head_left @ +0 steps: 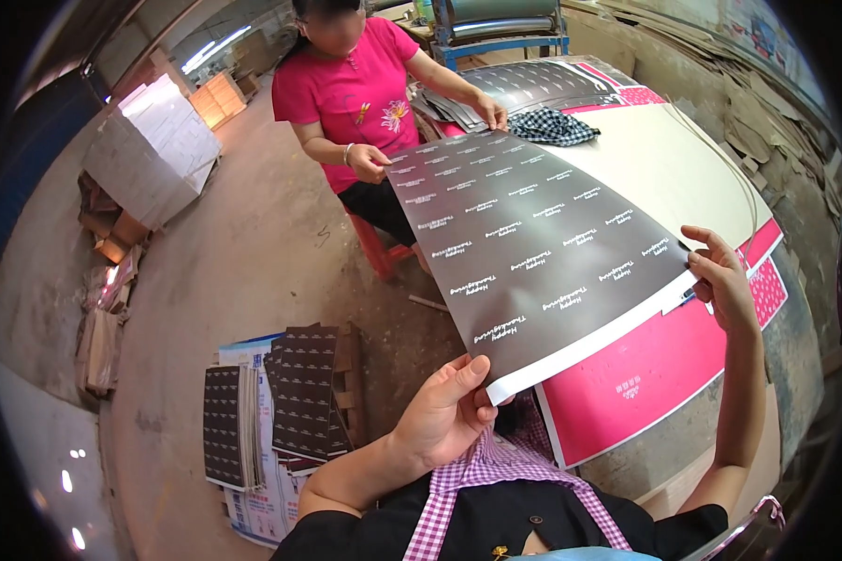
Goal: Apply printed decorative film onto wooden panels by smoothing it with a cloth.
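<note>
A large dark grey sheet of printed paper with rows of white lettering and a white margin is stretched between me and a co-worker. My left hand pinches its near left corner between thumb and fingers. At the near right corner, my right hand grips the edge, thumb and forefinger closed on it and other fingers partly raised. Facing me, the person in a pink shirt holds the two far corners. Under the sheet's right side lies a pink printed sheet on the table.
A cream board and a stack of dark printed sheets lie on the table, with a checked cloth between. Piles of dark printed pieces stand low on my left. A red stool is by the co-worker; a wrapped white stack stands farther off.
</note>
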### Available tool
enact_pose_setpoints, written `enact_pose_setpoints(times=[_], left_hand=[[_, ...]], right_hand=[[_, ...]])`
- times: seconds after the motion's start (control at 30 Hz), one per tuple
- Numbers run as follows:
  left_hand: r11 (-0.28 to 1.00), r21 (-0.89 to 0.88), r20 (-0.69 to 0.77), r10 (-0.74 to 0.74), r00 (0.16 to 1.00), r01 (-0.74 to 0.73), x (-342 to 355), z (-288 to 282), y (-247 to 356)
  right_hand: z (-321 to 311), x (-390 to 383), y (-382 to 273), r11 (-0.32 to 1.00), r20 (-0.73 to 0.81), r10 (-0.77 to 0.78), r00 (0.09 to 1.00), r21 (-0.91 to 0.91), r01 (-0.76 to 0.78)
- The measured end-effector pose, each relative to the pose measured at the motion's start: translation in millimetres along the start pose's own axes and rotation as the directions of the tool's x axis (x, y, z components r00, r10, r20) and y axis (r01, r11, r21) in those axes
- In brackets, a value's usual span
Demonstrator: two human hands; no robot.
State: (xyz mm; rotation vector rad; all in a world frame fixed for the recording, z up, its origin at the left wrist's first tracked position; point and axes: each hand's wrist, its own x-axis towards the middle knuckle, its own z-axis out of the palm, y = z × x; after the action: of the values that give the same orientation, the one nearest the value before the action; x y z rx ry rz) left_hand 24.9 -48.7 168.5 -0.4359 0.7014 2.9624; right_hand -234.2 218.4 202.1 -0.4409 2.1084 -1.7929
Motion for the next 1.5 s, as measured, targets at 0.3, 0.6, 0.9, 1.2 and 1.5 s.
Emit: enact_pose_setpoints(times=[0.3,0.6,0.9,1.2,1.5], left_hand=[[0.995,-0.096,-0.025,0.026,0.999,-0.028,9.7,-10.3,-0.7],[0.989,-0.133,-0.077,0.057,0.995,-0.067,25.7,-27.9,-1.2],[0.985,-0.162,-0.145,0.043,0.988,-0.067,32.8,-35.3,0.4],[0.982,-0.175,-0.155,0.047,0.987,-0.074,34.9,-45.0,-0.4],[0.977,-0.198,-0.165,0.041,0.985,-0.074,36.5,-47.5,-0.2]], right_hand=[[3.2,13.0,12.8,1.000,0.017,0.030,0.999,0.009,-0.030],[11.5,29.2,32.1,0.998,0.054,0.057,0.997,0.014,-0.057],[15.8,36.5,43.3,0.996,0.075,0.083,0.994,0.012,-0.084],[21.9,35.4,44.0,0.995,0.078,0.095,0.992,-0.015,-0.094],[23.5,37.8,44.8,0.995,0.084,0.103,0.991,-0.018,-0.102]])
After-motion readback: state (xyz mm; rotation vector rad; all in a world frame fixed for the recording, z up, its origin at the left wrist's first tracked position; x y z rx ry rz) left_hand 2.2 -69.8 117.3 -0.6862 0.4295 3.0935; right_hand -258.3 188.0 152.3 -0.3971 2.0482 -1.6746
